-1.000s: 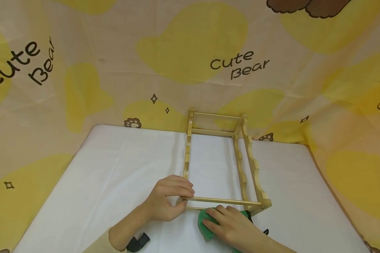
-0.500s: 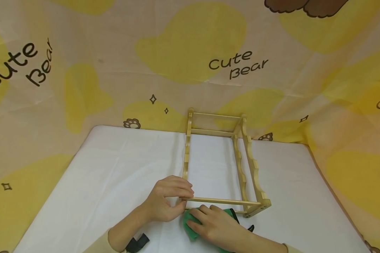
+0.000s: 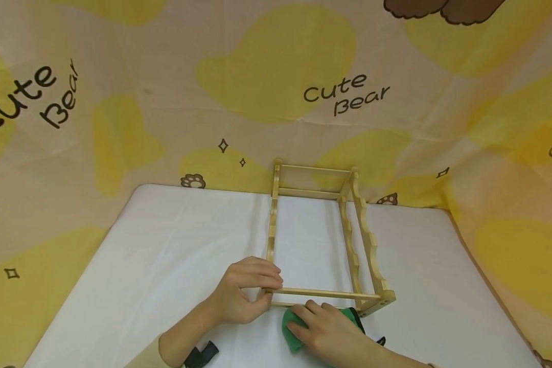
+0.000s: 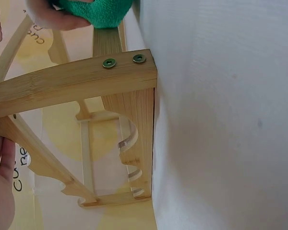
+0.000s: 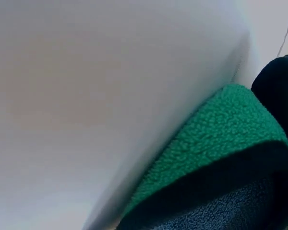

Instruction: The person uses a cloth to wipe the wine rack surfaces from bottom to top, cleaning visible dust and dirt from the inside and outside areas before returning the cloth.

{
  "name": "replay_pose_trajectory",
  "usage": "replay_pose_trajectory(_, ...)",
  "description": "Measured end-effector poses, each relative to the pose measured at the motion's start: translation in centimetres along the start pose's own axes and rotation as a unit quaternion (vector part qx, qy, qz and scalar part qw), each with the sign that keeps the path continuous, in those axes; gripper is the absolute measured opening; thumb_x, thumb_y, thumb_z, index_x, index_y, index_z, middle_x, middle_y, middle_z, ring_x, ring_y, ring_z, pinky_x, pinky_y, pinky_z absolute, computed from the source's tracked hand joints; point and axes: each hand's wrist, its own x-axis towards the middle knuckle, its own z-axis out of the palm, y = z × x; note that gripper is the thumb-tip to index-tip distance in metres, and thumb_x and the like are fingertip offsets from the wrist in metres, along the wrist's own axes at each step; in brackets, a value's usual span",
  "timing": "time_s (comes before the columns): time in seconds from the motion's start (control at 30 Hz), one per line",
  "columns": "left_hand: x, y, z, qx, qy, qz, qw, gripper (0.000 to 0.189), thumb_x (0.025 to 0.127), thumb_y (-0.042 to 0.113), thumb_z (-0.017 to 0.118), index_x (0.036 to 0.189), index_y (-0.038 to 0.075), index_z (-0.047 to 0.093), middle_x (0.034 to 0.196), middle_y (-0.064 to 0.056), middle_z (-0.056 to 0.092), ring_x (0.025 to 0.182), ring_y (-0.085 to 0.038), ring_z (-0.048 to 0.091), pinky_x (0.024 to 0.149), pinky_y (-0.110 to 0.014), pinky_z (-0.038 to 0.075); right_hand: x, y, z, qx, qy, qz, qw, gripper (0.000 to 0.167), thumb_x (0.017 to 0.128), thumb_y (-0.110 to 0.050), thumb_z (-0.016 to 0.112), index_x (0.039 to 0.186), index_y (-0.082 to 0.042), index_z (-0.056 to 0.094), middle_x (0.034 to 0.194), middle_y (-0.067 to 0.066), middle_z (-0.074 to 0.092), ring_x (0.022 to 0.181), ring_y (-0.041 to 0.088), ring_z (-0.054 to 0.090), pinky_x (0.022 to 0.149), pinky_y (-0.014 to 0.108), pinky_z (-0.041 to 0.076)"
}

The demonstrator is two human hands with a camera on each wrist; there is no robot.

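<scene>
A pale wooden rack (image 3: 371,250) with scalloped rails lies lengthwise on the white-covered table, its near end toward me. My left hand (image 3: 244,291) pinches the near left corner between thumb and fingers. Bunched under my right hand (image 3: 328,329) is a green fleecy cloth (image 3: 292,329) with dark edging, held against the lower crossbar of the near end. From the left wrist, the cloth (image 4: 105,13) shows at the rack's end piece (image 4: 72,79), which has two metal screws. The right wrist view shows mostly the cloth (image 5: 216,129) and its black trim.
The white tabletop (image 3: 188,235) spreads to both sides of the rack. Behind it hangs a yellow patterned curtain (image 3: 276,61), close to the rack's far end. A black object (image 3: 202,354) shows beside the left forearm.
The right hand with the cloth slid left along the near crossbar, then came partway back to the right. The left hand and the rack stay in place.
</scene>
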Motion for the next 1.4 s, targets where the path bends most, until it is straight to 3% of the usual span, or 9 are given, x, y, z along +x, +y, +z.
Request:
replay_pose_trajectory(0.17,0.0,0.0,0.0,0.002,0.005,0.004,1.0000,0.041,0.063,-0.013,0.069,0.097,0.008,0.079,0.095,-0.005,0.078,0.095,-0.028,0.073,0.091,-0.038,0.060,-1.8,0.6,-0.1,0.005,0.011,0.006,0.9999,0.020,0.100,-0.020,0.058,0.111,-0.018,0.074,0.118,0.003,0.065,0.089,0.014,0.061,0.060,0.016,0.051)
replay_pose_trajectory(0.3,0.0,-0.1,0.0,0.003,0.007,0.007,0.9999,0.042,0.063,-0.014,0.070,0.097,0.008,0.079,0.094,-0.005,0.078,0.094,-0.030,0.073,0.091,-0.037,0.060,-3.2,0.9,-0.3,0.005,0.013,0.015,0.9998,0.041,0.112,-0.024,0.035,0.111,-0.017,0.075,0.117,0.004,0.066,0.090,0.015,0.061,0.061,0.018,0.051)
replay_pose_trajectory(0.57,-0.1,-0.2,-0.1,0.007,0.011,0.011,0.9999,0.042,0.062,-0.014,0.069,0.097,0.007,0.078,0.093,-0.006,0.077,0.093,-0.029,0.073,0.089,-0.037,0.061,-6.0,1.6,-1.0,0.000,0.024,0.035,0.9991,0.065,0.114,-0.025,0.013,0.108,-0.013,0.077,0.114,0.008,0.067,0.090,0.019,0.062,0.063,0.023,0.055)
replay_pose_trajectory(0.87,0.0,-0.2,0.0,0.005,0.009,0.002,0.9999,0.041,0.062,-0.015,0.069,0.095,0.009,0.078,0.094,-0.005,0.077,0.093,-0.030,0.073,0.090,-0.037,0.060,-9.1,2.3,-1.5,0.025,0.022,0.062,0.9975,0.051,0.113,-0.028,0.029,0.112,-0.014,0.078,0.119,0.008,0.067,0.095,0.022,0.066,0.057,0.025,0.055)
replay_pose_trajectory(0.9,0.0,-0.2,0.1,0.003,0.009,0.002,1.0000,0.041,0.062,-0.015,0.069,0.094,0.009,0.078,0.094,-0.005,0.077,0.094,-0.030,0.073,0.090,-0.038,0.060,-9.3,2.4,-1.6,0.027,0.017,0.062,0.9976,0.038,0.111,-0.028,0.042,0.113,-0.014,0.078,0.120,0.008,0.067,0.096,0.022,0.066,0.057,0.025,0.055)
replay_pose_trajectory(1.1,0.0,-0.1,0.2,-0.003,0.009,0.008,0.9999,0.041,0.062,-0.016,0.068,0.092,0.011,0.076,0.093,-0.006,0.077,0.094,-0.027,0.073,0.088,-0.040,0.061,-10.7,2.4,-2.2,0.013,0.005,0.059,0.9981,0.048,0.114,-0.034,0.034,0.112,-0.015,0.079,0.121,0.008,0.068,0.095,0.021,0.065,0.059,0.023,0.054)
replay_pose_trajectory(1.13,0.0,-0.1,0.3,-0.003,0.009,0.008,0.9999,0.041,0.062,-0.016,0.068,0.092,0.011,0.076,0.093,-0.006,0.077,0.094,-0.027,0.073,0.088,-0.040,0.061,-11.0,2.5,-2.3,0.005,0.007,0.058,0.9983,0.060,0.114,-0.042,0.025,0.112,-0.016,0.079,0.121,0.008,0.069,0.095,0.021,0.065,0.060,0.023,0.055)
replay_pose_trajectory(1.33,0.1,0.0,0.4,0.000,0.009,0.007,0.9999,0.041,0.062,-0.015,0.068,0.092,0.011,0.076,0.093,-0.005,0.077,0.093,-0.028,0.073,0.089,-0.040,0.061,-12.3,2.8,-2.9,-0.039,0.010,0.038,0.9985,0.071,0.098,-0.076,0.043,0.111,-0.016,0.079,0.125,0.008,0.070,0.096,0.018,0.066,0.068,0.026,0.057)
replay_pose_trajectory(1.4,0.0,0.0,0.4,0.002,0.009,0.007,0.9999,0.041,0.062,-0.015,0.068,0.092,0.011,0.076,0.093,-0.005,0.077,0.093,-0.028,0.073,0.089,-0.039,0.061,-12.4,2.9,-3.1,-0.039,0.017,0.036,0.9984,0.071,0.098,-0.076,0.044,0.111,-0.016,0.080,0.126,0.007,0.069,0.096,0.017,0.064,0.070,0.026,0.056)
